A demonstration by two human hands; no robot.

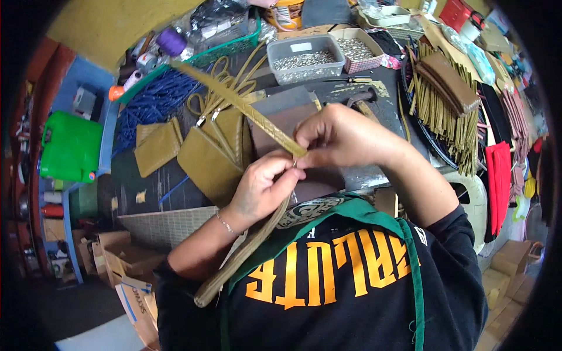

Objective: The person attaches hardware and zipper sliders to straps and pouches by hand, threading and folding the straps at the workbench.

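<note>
In front of my chest, both hands meet at the end of an olive woven-pattern strap (246,110), which slants up and to the left over the table. My right hand (345,137) pinches that strap near its end. Just below it, my left hand (260,184) is closed, thumb against fingers, on a brownish strap (237,260) that hangs down across my apron. A small shiny metal piece shows between the fingertips; its kind is too small to tell. Behind my left hand lie an olive zippered pouch (213,146) and a smaller flat olive piece (157,146).
A clear tub (306,75) and a patterned box (374,65) hold small metal parts. A hammer (363,97) lies behind my right hand. Blue strips (153,108) are heaped at left, a round basket (430,143) of olive strips at right. A green jerrycan (70,147) stands far left.
</note>
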